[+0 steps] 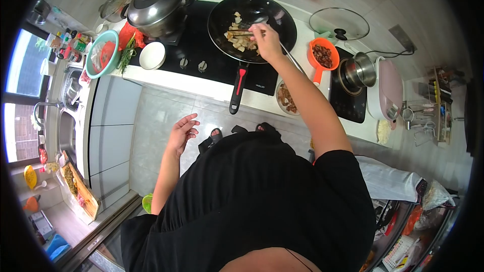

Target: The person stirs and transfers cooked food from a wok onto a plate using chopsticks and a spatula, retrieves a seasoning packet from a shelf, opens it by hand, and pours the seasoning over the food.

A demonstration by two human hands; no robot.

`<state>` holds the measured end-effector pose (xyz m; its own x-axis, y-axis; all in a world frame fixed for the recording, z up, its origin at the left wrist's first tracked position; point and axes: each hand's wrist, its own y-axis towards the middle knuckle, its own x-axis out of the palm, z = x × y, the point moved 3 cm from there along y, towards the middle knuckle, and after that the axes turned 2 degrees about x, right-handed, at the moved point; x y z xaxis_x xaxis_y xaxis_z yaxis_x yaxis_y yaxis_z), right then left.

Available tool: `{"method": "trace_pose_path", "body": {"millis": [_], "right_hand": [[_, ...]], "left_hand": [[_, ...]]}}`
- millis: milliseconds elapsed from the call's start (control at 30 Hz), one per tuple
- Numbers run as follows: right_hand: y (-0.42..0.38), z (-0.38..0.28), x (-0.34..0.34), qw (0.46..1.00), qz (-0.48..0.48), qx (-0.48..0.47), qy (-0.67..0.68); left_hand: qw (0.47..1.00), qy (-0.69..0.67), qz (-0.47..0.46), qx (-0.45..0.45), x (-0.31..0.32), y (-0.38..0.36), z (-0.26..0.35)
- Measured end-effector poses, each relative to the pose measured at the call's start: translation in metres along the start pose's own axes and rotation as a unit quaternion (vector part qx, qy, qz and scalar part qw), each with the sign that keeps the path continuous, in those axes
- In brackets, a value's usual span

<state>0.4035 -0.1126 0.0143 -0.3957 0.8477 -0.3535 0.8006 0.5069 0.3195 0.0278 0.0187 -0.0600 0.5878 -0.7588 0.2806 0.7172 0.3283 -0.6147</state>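
Over the black wok (277, 15), my right hand (265, 40) is closed on chopsticks (241, 34), whose tips reach into pale chunks of food (242, 43) in the wok's left part. A spatula's metal handle (292, 58) leans over the wok's right rim, passing beside my right wrist. The wok's black and red handle (238, 88) points toward me over the counter edge. My left hand (184, 132) hangs in the air above the floor, fingers apart and loosely bent, with nothing in it. It is nearest to the wok handle but does not touch it.
Right of the wok are an orange strainer (322, 54) of brown pieces, a bowl of meat (287, 98), a glass lid (339, 23) and a small pot (361, 69). On the left stand a large lidded pot (156, 10), a white bowl (152, 56) and a green basin (102, 54).
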Motion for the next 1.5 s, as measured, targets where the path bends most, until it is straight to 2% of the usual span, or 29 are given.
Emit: {"method": "trace_pose_path", "body": {"millis": [133,233,333,367,467,533,600,733,933,1000,1133,1233,1333,1433,1500], "right_hand": [[0.009,-0.001,0.024,0.992,-0.055,-0.037,-0.105],[0.015,0.001,0.027,0.989,-0.049,-0.055,-0.128],[0.016,0.004,0.017,0.995,-0.039,-0.068,-0.068],[0.014,0.004,0.011,0.993,-0.023,-0.082,-0.085],[0.007,0.001,-0.008,0.999,0.003,-0.03,0.017],[-0.002,-0.007,-0.024,0.997,0.024,-0.032,0.071],[-0.014,-0.017,-0.05,0.995,0.046,-0.022,0.083],[-0.059,-0.056,-0.117,0.974,0.097,0.011,0.204],[-0.161,-0.084,-0.204,0.966,0.127,0.159,0.161],[-0.191,-0.074,-0.203,0.967,0.127,0.18,0.125],[-0.229,-0.041,-0.18,0.971,0.12,0.206,-0.03],[-0.243,0.008,-0.169,0.971,0.131,0.193,-0.047],[-0.243,0.026,-0.164,0.956,0.161,0.245,-0.016],[-0.235,0.014,-0.171,0.952,0.17,0.253,0.0],[-0.224,-0.011,-0.181,0.961,0.17,0.213,0.045]], "left_hand": [[1.0,0.004,0.012,0.0,-0.011,-0.004,-0.004],[1.0,0.0,0.023,0.002,-0.018,-0.01,-0.006],[0.999,0.002,0.038,0.0,-0.025,-0.014,-0.009],[0.999,0.0,0.036,0.0,-0.026,-0.014,-0.011],[1.0,-0.003,0.03,0.001,-0.029,-0.011,-0.013],[1.0,-0.006,0.025,0.004,-0.028,-0.008,-0.012],[1.0,-0.001,0.021,0.006,-0.024,-0.007,-0.007],[1.0,0.012,0.011,0.011,-0.018,-0.003,-0.001],[0.999,0.045,0.002,-0.012,-0.01,0.005,0.0],[0.998,0.055,-0.006,-0.018,-0.005,0.009,0.002],[0.996,0.075,-0.033,-0.018,0.009,0.015,0.011],[0.995,0.087,-0.049,-0.012,0.02,0.019,0.019],[0.994,0.094,-0.056,-0.01,0.026,0.018,0.026],[0.995,0.093,-0.045,-0.01,0.023,0.015,0.025],[0.995,0.086,-0.04,-0.014,0.019,0.012,0.02]]}}
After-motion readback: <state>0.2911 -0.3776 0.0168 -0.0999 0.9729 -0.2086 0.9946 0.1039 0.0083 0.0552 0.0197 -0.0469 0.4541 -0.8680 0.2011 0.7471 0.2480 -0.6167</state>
